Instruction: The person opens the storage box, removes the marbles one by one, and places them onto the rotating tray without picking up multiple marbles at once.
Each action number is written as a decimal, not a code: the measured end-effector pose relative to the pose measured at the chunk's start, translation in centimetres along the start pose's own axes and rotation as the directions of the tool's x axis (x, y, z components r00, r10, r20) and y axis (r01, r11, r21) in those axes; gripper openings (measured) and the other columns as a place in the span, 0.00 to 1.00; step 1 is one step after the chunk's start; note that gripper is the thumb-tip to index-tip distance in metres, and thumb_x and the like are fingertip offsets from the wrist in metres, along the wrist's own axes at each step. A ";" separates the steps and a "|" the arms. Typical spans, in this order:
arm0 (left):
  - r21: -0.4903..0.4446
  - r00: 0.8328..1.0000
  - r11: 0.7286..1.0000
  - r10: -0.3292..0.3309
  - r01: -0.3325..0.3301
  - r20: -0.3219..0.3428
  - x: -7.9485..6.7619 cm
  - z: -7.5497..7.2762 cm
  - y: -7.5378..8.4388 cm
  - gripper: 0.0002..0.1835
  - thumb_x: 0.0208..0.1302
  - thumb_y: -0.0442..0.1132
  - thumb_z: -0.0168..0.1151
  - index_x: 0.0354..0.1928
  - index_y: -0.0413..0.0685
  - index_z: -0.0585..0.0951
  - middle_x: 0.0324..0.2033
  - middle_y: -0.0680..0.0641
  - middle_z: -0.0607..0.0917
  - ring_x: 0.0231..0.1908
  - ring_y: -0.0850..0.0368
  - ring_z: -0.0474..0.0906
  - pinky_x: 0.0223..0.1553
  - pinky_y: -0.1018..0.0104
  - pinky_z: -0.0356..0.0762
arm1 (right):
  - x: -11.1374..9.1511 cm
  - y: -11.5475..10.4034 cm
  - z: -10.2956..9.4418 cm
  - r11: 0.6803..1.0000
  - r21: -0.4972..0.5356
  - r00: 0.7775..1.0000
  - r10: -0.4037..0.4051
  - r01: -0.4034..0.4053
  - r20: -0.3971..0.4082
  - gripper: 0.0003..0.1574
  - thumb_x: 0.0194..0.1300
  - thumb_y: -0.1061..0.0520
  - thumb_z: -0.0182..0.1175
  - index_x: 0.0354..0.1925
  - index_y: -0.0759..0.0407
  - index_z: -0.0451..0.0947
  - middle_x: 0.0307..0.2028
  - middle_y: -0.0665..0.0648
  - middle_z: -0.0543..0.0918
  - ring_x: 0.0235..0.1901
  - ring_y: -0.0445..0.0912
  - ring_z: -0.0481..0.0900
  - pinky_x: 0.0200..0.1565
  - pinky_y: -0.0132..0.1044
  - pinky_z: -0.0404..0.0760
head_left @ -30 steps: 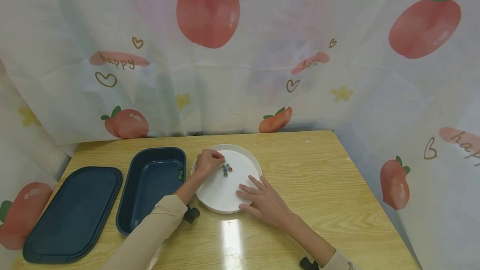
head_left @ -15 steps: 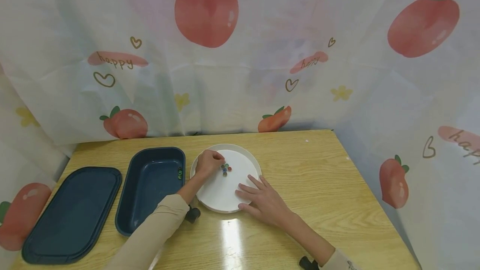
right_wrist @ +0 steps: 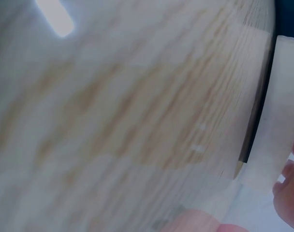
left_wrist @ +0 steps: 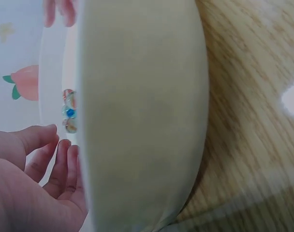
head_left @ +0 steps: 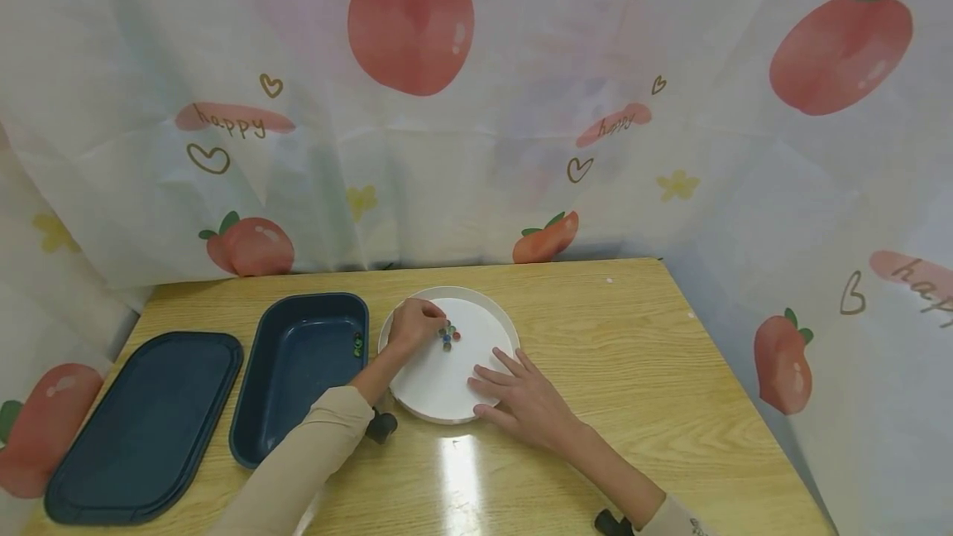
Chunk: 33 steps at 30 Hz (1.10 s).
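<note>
Several small glass marbles (head_left: 447, 338), in blue, red, green and brownish tones, lie clustered on a round white tray (head_left: 439, 391). My left hand (head_left: 414, 323) is over the tray's left part, thumb and fingers bent toward each other right beside the marbles. In the left wrist view the thumb tip and fingertips (left_wrist: 51, 129) come close together near the marbles (left_wrist: 69, 112); I cannot tell whether a marble is between them. My right hand (head_left: 524, 395) spreads its fingers over the tray's right rim. The tray's pale side wall (left_wrist: 142, 116) fills much of the left wrist view.
Left of the tray stands a dark blue rectangular bin (head_left: 298, 370) with a few green marbles (head_left: 358, 344) at its right side. A matching dark blue lid (head_left: 145, 428) lies farther left. A white printed curtain (head_left: 476, 147) hangs behind the wooden table (head_left: 633, 337).
My left fingertips stay beside the marbles with barely any movement. The right hand, the tray and the bin have kept their places; the head view shifts only slightly.
</note>
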State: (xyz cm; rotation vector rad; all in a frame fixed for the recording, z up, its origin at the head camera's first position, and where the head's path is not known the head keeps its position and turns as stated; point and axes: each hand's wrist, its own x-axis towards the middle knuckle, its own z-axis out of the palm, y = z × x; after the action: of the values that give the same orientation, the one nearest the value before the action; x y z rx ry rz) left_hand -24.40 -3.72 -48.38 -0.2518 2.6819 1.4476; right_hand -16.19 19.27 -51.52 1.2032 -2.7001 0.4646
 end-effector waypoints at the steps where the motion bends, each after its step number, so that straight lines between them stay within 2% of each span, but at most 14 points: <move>1: -0.006 1.000 1.000 0.001 -0.001 -0.004 -0.1 -0.2 0.1 0.03 0.64 0.34 0.69 0.35 0.40 0.88 0.32 0.47 0.87 0.34 0.54 0.79 0.39 0.64 0.79 | 0.0 0.0 0.0 1.000 0.001 1.000 0.003 -0.003 0.001 0.30 0.72 0.35 0.54 0.63 0.46 0.79 0.64 0.47 0.77 0.71 0.54 0.61 0.69 0.61 0.55; 8: -0.083 0.999 0.996 0.026 -0.028 -0.027 -0.5 -2.3 0.7 0.05 0.64 0.34 0.69 0.39 0.40 0.88 0.35 0.45 0.87 0.37 0.51 0.81 0.39 0.63 0.81 | 0.0 0.0 0.1 1.000 -0.004 1.000 0.006 -0.006 0.006 0.30 0.72 0.34 0.54 0.64 0.45 0.79 0.64 0.47 0.76 0.72 0.54 0.61 0.70 0.60 0.53; 14: -0.131 0.997 0.989 0.071 -0.070 0.002 -1.2 -5.5 1.0 0.13 0.64 0.35 0.69 0.49 0.39 0.85 0.42 0.43 0.87 0.44 0.47 0.82 0.43 0.57 0.81 | 0.0 0.0 0.1 1.000 -0.004 1.000 0.007 -0.007 0.011 0.30 0.72 0.34 0.54 0.64 0.45 0.79 0.64 0.47 0.77 0.71 0.54 0.61 0.69 0.61 0.54; 18: -0.169 0.997 0.983 0.073 -0.067 0.031 -1.5 -7.6 0.8 0.17 0.66 0.35 0.67 0.56 0.39 0.82 0.47 0.39 0.85 0.49 0.44 0.81 0.47 0.54 0.82 | 0.0 0.0 0.1 1.000 -0.004 1.000 0.004 -0.004 0.008 0.30 0.72 0.35 0.54 0.64 0.46 0.79 0.64 0.47 0.77 0.71 0.55 0.62 0.69 0.61 0.54; 26: -0.117 0.995 0.992 0.065 -0.056 0.072 -2.0 -11.0 -1.1 0.22 0.68 0.38 0.66 0.62 0.39 0.78 0.52 0.36 0.82 0.53 0.41 0.78 0.49 0.51 0.80 | 0.0 0.0 0.1 1.000 -0.019 1.000 -0.001 0.001 0.004 0.30 0.72 0.35 0.54 0.63 0.45 0.79 0.64 0.47 0.77 0.71 0.54 0.62 0.69 0.61 0.56; 33: -0.207 0.992 0.978 0.002 0.023 0.122 -2.5 -13.2 -3.7 0.22 0.71 0.40 0.62 0.61 0.36 0.76 0.53 0.35 0.79 0.54 0.38 0.77 0.52 0.48 0.78 | 0.0 0.0 0.2 1.000 -0.014 1.000 -0.004 0.004 -0.002 0.30 0.72 0.34 0.54 0.64 0.46 0.79 0.64 0.47 0.77 0.71 0.55 0.62 0.69 0.61 0.55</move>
State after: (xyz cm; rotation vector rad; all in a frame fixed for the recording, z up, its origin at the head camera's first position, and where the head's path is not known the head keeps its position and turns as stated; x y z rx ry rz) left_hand -21.23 -16.44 -43.78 -0.1841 2.4322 1.6832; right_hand -16.20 19.26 -51.68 1.2041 -2.6937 0.4458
